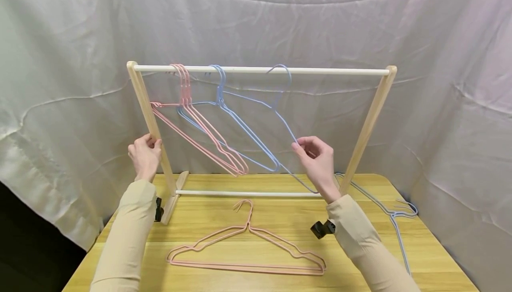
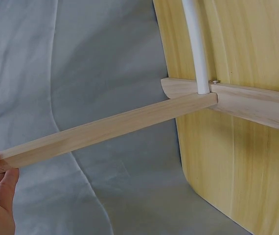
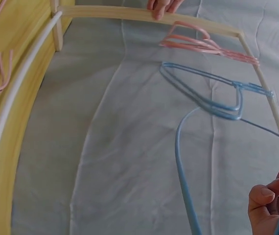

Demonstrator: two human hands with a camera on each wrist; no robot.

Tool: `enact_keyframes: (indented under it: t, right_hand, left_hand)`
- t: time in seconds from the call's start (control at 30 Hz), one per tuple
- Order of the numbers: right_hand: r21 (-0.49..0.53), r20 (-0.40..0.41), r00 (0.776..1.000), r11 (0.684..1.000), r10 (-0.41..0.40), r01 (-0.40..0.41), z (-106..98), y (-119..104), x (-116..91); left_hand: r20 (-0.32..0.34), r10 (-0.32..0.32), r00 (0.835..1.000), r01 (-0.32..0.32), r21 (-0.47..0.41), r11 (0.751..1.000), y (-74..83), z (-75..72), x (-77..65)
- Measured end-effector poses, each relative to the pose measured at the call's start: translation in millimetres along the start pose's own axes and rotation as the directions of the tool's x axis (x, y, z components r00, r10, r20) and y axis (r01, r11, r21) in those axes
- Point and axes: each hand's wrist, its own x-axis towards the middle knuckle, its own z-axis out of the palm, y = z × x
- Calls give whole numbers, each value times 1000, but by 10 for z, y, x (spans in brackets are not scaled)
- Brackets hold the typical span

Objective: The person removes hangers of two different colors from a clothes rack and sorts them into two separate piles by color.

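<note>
My left hand (image 1: 146, 156) grips the wooden left post (image 2: 115, 127) of a small clothes rack partway up, with fingers and thumb around it. A blue wire hanger (image 1: 286, 125) has its hook over the rack's white top rail (image 1: 340, 71), right of the middle. On its right sloping arm, my right hand (image 1: 318, 161) pinches the wire between thumb and fingers. Further left on the rail hang a pair of blue hangers (image 1: 221, 88) and, nearest the left post, several pink hangers (image 1: 185, 88).
Pink hangers (image 1: 248, 266) lie stacked on the wooden table (image 1: 208, 282) in front of the rack. More blue hangers (image 1: 372, 198) lie at the table's right, beyond the right post (image 1: 369, 121). A white lower bar (image 1: 248, 193) joins the posts; a grey curtain (image 1: 256, 30) hangs behind.
</note>
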Motion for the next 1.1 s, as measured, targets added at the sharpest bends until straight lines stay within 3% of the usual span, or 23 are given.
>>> enact_keyframes:
  t: [0.5,1.1]
  right_hand:
    - [45,-134,989,997,-58,64,-308,308,-370]
    - [243,-239,963,952,-125,184,-812,645,-618]
  left_hand:
    - [12,-22,1000,22,-5,1000,4,-19,-20]
    - [11,-16,1000,16,-7,1000,12,-4,-14]
